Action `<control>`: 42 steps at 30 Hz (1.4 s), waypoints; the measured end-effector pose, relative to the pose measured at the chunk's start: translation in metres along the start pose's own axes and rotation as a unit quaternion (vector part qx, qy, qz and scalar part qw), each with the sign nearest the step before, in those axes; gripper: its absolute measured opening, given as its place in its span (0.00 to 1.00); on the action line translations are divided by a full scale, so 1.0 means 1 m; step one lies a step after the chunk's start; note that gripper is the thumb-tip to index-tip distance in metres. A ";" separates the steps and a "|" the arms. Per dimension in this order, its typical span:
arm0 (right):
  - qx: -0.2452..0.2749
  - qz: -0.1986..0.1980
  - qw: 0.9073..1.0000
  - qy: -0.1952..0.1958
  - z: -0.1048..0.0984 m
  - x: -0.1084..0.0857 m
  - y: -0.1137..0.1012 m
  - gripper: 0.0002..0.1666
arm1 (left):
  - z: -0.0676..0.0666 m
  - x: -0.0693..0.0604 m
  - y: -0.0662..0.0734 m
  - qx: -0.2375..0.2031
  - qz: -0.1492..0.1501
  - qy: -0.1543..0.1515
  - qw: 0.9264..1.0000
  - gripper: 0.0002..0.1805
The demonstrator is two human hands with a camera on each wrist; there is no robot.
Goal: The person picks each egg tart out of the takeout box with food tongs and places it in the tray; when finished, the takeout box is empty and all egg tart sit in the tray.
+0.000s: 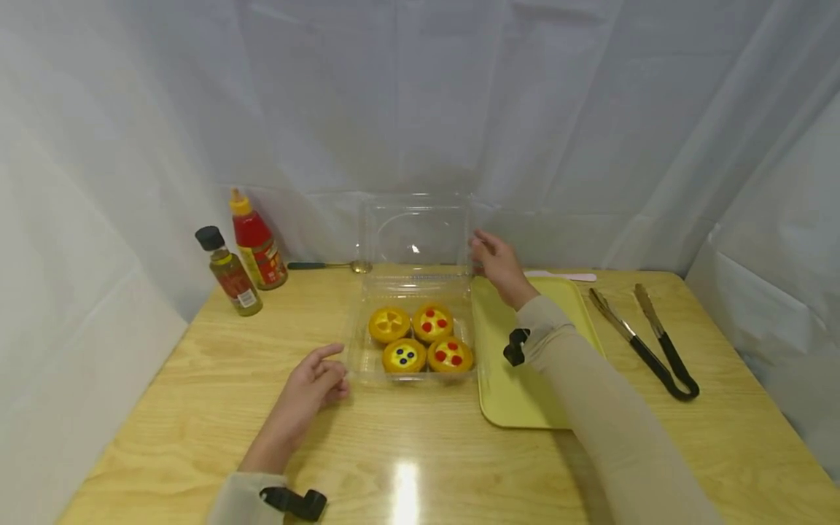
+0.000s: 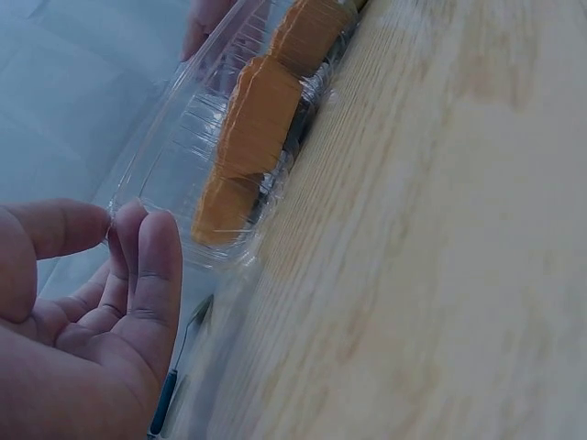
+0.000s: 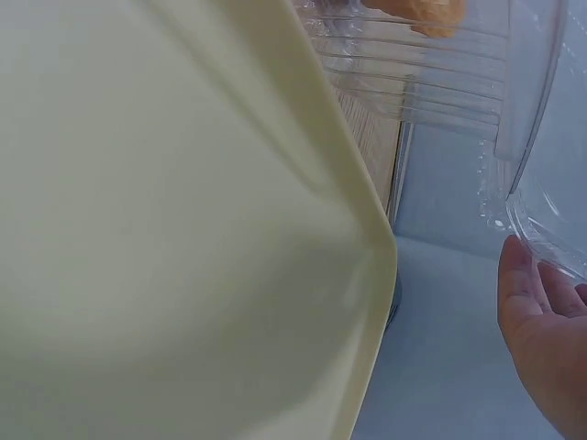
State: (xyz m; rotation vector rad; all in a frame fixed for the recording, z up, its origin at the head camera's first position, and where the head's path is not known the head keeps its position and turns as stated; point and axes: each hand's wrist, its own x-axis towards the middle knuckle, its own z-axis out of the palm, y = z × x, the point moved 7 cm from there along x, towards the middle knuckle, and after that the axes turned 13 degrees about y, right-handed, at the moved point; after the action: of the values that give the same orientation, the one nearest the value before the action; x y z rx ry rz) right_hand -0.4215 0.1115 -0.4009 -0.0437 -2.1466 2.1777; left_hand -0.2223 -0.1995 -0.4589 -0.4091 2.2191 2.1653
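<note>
A clear plastic clamshell container point(image 1: 354, 350) stands on the table, its lid point(image 1: 413, 233) raised upright at the back. Several toy tarts point(image 1: 403, 356) with red, blue or yellow toppings lie inside. At the container's front left corner is my left hand point(image 1: 313, 383); in the left wrist view its thumb and fingertips pinch the rim point(image 2: 151, 137). My right hand point(image 1: 500, 270) is at the lid's right edge and holds it by the fingertips. In the right wrist view that hand point(image 3: 550, 339) is partly cut off, with fingers against the lid edge.
Right of the container lies a yellow tray point(image 1: 525, 394), with a pale pink utensil point(image 1: 577, 277) behind it. Black-handled tongs point(image 1: 650, 343) lie farther right. A red sauce bottle point(image 1: 258, 244) and a black-capped bottle point(image 1: 230, 273) stand at the back left, near a dark-handled spoon point(image 1: 321, 266).
</note>
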 end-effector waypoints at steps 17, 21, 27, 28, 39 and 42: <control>-0.052 -0.001 0.999 0.005 -0.013 -0.004 0.001 0.34 | 0.004 0.000 -0.001 -0.009 -0.005 -0.009 1.000 0.26; -0.077 -0.010 0.997 0.009 -0.018 -0.008 -0.003 0.35 | 0.004 -0.001 0.000 -0.003 -0.010 -0.003 1.000 0.26; -0.115 -0.015 0.993 0.023 -0.028 -0.017 -0.016 0.35 | 0.004 -0.003 0.001 -0.002 -0.011 -0.005 1.000 0.27; -0.120 -0.017 0.992 0.025 -0.030 -0.019 -0.018 0.35 | 0.004 -0.003 0.001 -0.003 -0.009 -0.007 1.000 0.27; -0.115 -0.043 0.992 0.028 -0.050 -0.041 -0.039 0.37 | 0.004 -0.004 0.001 0.003 -0.002 -0.019 1.000 0.28; -0.102 -0.055 0.993 0.025 -0.056 -0.046 -0.045 0.37 | 0.004 -0.004 0.000 0.004 -0.004 -0.021 1.000 0.27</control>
State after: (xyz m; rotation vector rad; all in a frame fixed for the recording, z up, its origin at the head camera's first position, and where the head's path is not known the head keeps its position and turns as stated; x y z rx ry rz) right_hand -0.3692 0.1639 -0.3588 0.0066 -2.2768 1.8724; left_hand -0.2192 -0.1948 -0.4580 -0.3697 2.1989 2.1408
